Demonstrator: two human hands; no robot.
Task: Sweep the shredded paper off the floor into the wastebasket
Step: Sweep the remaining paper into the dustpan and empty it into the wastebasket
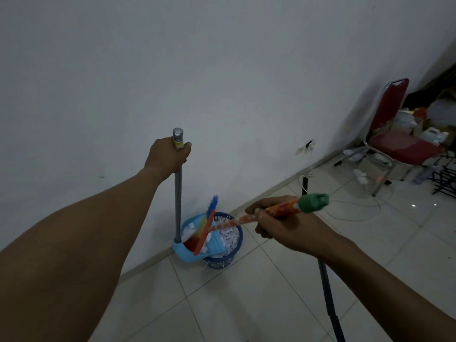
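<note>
Left hand (167,155) gripping grey dustpan handle (178,193); blue dustpan (187,254) tipped over wastebasket (222,261). Right hand (278,230) clenched on orange broom handle (274,211); broom head (206,228) blurred, hiding part of shredded paper (228,239) inside wastebasket.

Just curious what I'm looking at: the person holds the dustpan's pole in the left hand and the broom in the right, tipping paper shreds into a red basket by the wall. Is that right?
Nearly. The head view shows the basket is blue, not red. The rest holds: the left hand grips the dustpan pole, the right hand holds the broom, and paper shreds fill the basket by the wall.
</note>
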